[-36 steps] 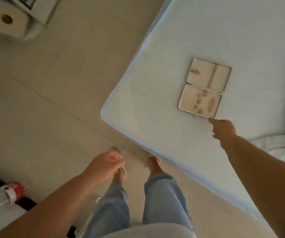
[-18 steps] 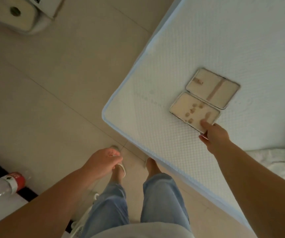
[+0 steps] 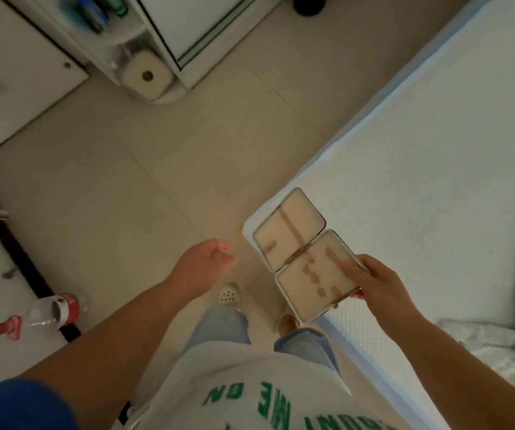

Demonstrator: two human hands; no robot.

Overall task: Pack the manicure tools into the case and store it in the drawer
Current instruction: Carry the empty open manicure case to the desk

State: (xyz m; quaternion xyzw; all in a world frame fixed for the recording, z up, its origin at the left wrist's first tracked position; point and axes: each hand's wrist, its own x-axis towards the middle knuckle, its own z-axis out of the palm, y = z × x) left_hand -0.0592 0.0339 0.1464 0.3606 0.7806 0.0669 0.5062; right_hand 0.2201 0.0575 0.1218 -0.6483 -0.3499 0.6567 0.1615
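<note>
Pale mattress (image 3: 420,181) at right; right hand (image 3: 374,280) pinched the open case (image 3: 306,259), best kept level; left hand (image 3: 209,262) loosely curled, seemingly empty.

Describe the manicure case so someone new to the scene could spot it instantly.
Find the white mattress on the right and follow it to its near corner. There the right hand grips the manicure case, held open flat above that corner. It is the only hinged two-panel thing: beige lining, brownish straps, no tools visible.
</note>
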